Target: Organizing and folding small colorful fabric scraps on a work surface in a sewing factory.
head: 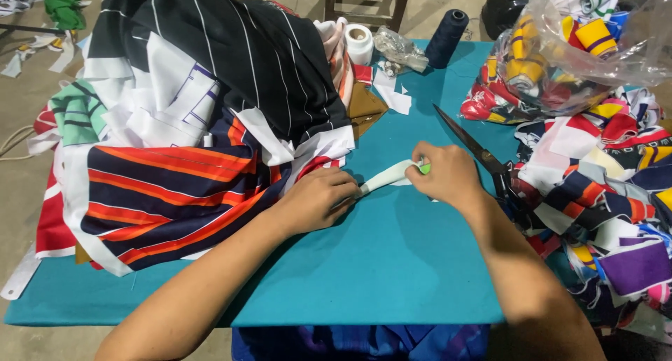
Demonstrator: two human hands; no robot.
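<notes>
— What are we seeing on the left?
— Our left hand [318,199] is pinching one end of the white fabric strip [387,176] on the teal table [392,263], beside the striped cloth pile [182,123].
— And rightward?
— Our right hand [444,173] is gripping its other end, fingers curled; scissors [470,145] are lying just beyond.

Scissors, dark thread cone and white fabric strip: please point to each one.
scissors [467,142], head view, on the blade.
dark thread cone [446,39], head view, on its side.
white fabric strip [385,176], head view, between the hands.
</notes>
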